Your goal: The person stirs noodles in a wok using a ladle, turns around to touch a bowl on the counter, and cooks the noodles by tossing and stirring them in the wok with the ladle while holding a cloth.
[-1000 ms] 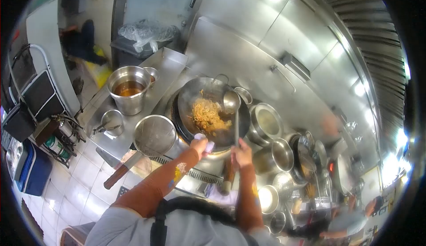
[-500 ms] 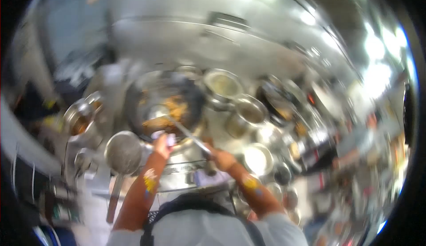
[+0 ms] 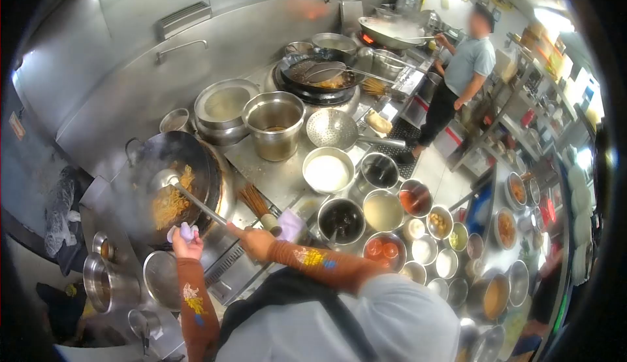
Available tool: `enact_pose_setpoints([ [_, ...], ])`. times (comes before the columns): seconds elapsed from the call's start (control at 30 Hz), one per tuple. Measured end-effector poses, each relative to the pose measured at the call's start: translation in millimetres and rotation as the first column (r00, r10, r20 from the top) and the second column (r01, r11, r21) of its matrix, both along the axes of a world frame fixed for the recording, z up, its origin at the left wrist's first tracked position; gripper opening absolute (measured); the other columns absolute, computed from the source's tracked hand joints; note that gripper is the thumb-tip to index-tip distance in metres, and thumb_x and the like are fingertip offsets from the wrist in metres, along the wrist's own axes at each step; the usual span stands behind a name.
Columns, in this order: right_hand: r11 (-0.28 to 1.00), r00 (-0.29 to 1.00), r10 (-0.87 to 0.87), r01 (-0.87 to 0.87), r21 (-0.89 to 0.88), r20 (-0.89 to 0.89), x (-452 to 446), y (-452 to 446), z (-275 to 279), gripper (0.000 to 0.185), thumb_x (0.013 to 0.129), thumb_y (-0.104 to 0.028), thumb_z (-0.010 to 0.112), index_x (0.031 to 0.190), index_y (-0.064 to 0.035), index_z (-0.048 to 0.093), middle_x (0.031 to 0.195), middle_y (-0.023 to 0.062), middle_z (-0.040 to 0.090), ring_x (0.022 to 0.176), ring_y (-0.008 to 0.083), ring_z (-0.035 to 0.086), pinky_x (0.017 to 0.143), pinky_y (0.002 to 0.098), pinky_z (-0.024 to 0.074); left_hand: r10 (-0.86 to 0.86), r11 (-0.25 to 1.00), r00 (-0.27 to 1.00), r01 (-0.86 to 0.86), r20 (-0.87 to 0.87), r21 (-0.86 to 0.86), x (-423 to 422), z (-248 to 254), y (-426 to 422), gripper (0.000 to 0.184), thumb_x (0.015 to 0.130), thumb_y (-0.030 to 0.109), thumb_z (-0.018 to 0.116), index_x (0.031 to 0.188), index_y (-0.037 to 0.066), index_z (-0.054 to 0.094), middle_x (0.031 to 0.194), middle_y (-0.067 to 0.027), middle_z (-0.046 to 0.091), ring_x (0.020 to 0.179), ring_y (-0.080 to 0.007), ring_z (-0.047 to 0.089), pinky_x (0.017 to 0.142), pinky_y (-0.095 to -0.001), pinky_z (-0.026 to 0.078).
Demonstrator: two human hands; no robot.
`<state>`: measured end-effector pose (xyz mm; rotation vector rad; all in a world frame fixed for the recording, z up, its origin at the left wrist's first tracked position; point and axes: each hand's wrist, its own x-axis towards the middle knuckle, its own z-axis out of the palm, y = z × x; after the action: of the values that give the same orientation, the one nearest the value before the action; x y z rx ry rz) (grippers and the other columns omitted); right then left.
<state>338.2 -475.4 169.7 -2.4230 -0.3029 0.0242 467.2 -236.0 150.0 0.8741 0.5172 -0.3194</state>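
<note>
A dark wok (image 3: 140, 159) stands at the left, steaming, with browned noodle-like food (image 3: 171, 208) in it. My left hand (image 3: 189, 246) is closed around a folded lilac cloth (image 3: 185, 233) at the wok's near rim; whether it grips a wok handle under the cloth is hidden. My right hand (image 3: 257, 242) is wrapped round the handle of a metal ladle (image 3: 204, 206). The ladle's bowl rests among the food in the wok. Close to my right hand lie a bamboo brush (image 3: 258, 206) and another lilac cloth (image 3: 290, 226).
Right of the wok stand a deep steel pot (image 3: 274, 123), a perforated strainer (image 3: 332, 129) and several bowls of sauces, including a white one (image 3: 328, 171). A second wok (image 3: 300, 71) sits farther back with a strainer over it. A co-worker (image 3: 467, 68) stands at the far right burner.
The view has swung to the right and sharpened, bringing the co-worker and sauce bowls into clear sight. Both hands keep their holds on the cloth and the ladle.
</note>
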Motion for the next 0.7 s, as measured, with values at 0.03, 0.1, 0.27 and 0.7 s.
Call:
enact_pose_setpoints([
  [0.03,1.0,1.0,0.013,-0.013,0.012,-0.003,1,1,3,0.067,0.085,-0.013,0.049,0.146,-0.0137,0.021,0.089,0.0224,0.061,0.079,0.037,0.063,0.071,0.0447,0.0501,0.0,1.0,1.0,0.0,0.009,-0.015,-4,3,-2,0.026,0.082,0.044,0.057,0.093,0.02,0.058,0.081,-0.0045,0.062,0.064,-0.0148,0.057,0.051,-0.0259,0.042],
  [0.1,1.0,1.0,0.012,-0.012,0.029,-0.016,-3,-3,10,0.068,0.085,-0.012,0.049,0.146,-0.014,0.021,0.089,0.0225,0.061,0.079,0.037,0.063,0.071,0.0449,0.0499,-0.003,1.0,1.0,0.003,-0.013,-0.023,-7,9,-9,0.025,0.082,0.044,0.057,0.092,0.021,0.058,0.08,-0.0042,0.062,0.062,-0.0143,0.057,0.051,-0.0252,0.043],
  [0.27,1.0,1.0,0.005,-0.005,0.002,-0.004,-3,0,7,0.07,0.085,-0.012,0.051,0.147,-0.0136,0.018,0.088,0.0214,0.061,0.078,0.0365,0.062,0.07,0.0451,0.0489,-0.051,0.996,0.998,0.048,-0.038,-0.072,-2,9,-2,0.022,0.082,0.041,0.059,0.09,0.021,0.059,0.078,-0.0035,0.063,0.061,-0.013,0.058,0.051,-0.0249,0.045],
  [0.7,0.942,0.985,-0.102,0.051,0.33,0.139,49,-7,39,0.055,0.084,-0.015,0.057,0.133,0.0025,0.04,0.095,0.0298,0.062,0.079,0.0419,0.063,0.074,0.0421,0.0505,-0.115,0.977,0.99,0.097,-0.085,-0.187,-4,14,-2,0.028,0.084,0.041,0.051,0.095,0.016,0.059,0.08,-0.0093,0.062,0.062,-0.016,0.056,0.044,-0.0239,0.041],
])
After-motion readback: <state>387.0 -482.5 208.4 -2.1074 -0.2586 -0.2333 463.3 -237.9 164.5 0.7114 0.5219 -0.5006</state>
